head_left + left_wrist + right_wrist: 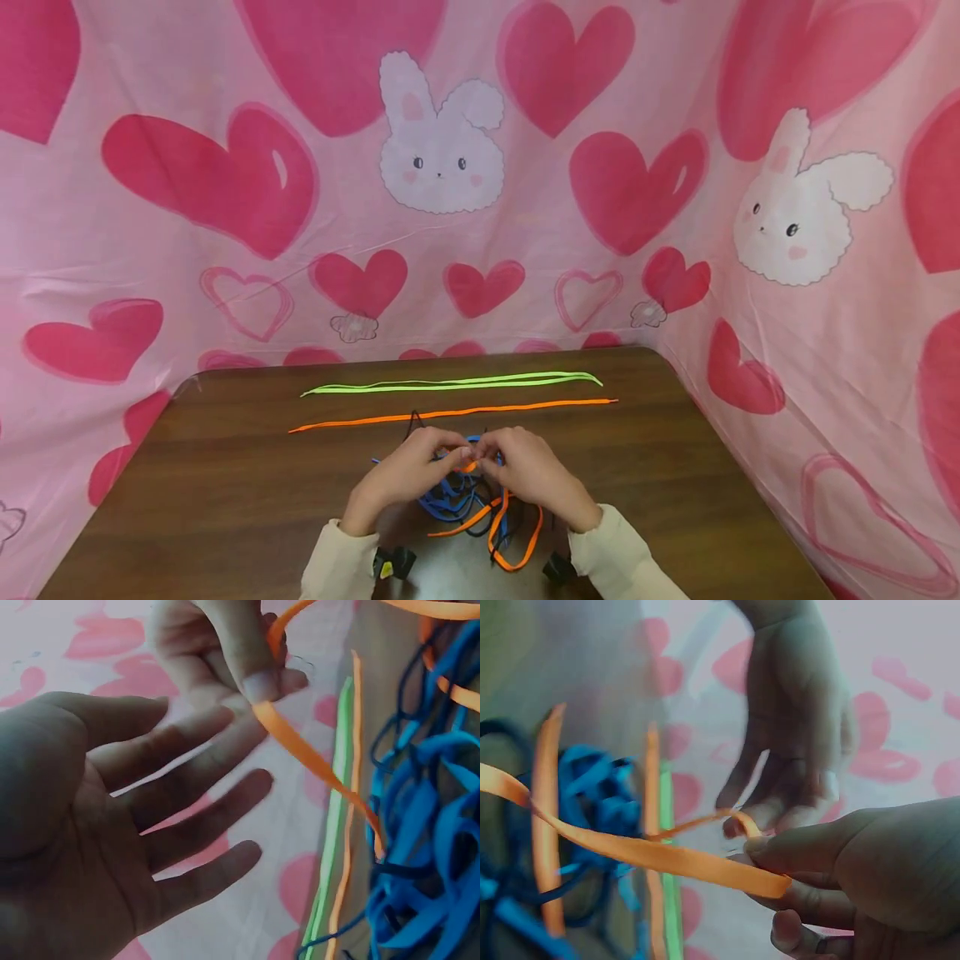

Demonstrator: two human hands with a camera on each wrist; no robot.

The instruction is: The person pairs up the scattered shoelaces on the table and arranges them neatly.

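Above a tangle of flat laces, my two hands meet at the fingertips. My right hand [528,467] pinches an orange shoelace [667,859] between thumb and fingers; the lace runs down to the pile. My left hand [82,802] has its fingers spread and nearly straight, reaching up to the right hand's fingers, and no lace shows in its grasp. Under the hands lie blue shoelaces [427,810] in loose loops, mixed with thin black laces [468,525]. A slack orange loop hangs at the pile's near right side.
Beyond the pile, a single orange lace [450,413] lies stretched across the brown table [225,492]. Behind it, roughly parallel, are green laces [450,385]. A pink cloth [540,233] with hearts and rabbits hangs behind the table and along its right side.
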